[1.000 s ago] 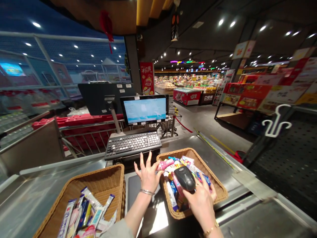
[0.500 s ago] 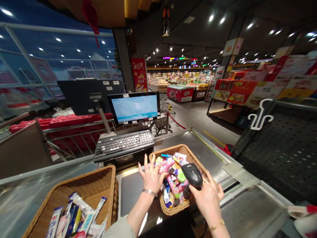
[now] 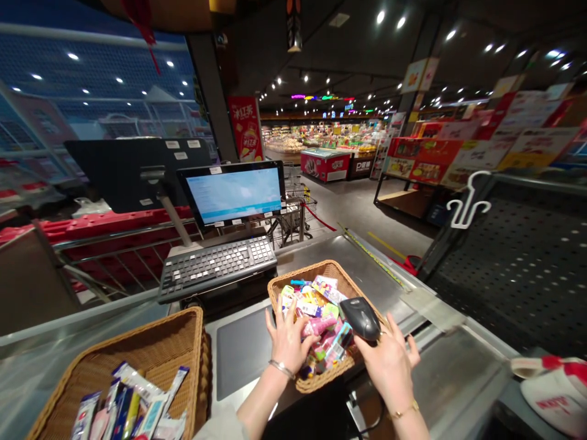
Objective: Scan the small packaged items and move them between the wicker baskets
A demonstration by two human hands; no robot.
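Note:
My right hand (image 3: 389, 360) grips a black handheld barcode scanner (image 3: 361, 318), its head over the right side of a wicker basket (image 3: 337, 270). Inside that basket lies a jumble of small colourful packets (image 3: 323, 286). My left hand (image 3: 288, 342) reaches in from the basket's near left side. A pink packet (image 3: 321, 324) is pinched between its thumb and forefinger, while the other fingers spread out. Part of the pink packet is hidden by the hand.
A second wicker basket (image 3: 198, 324) with several wrapped bars (image 3: 132, 397) stands at left. Beyond are a keyboard (image 3: 217, 263), a lit monitor (image 3: 236, 194) and a turned-away screen (image 3: 114, 171). A white hook (image 3: 468, 205) hangs on a black perforated panel (image 3: 518, 256) at right.
The pink packet has shifted right and toward me along with my left hand, and packets beneath it lie differently. The scanner stays in my right hand. My view has turned slightly right.

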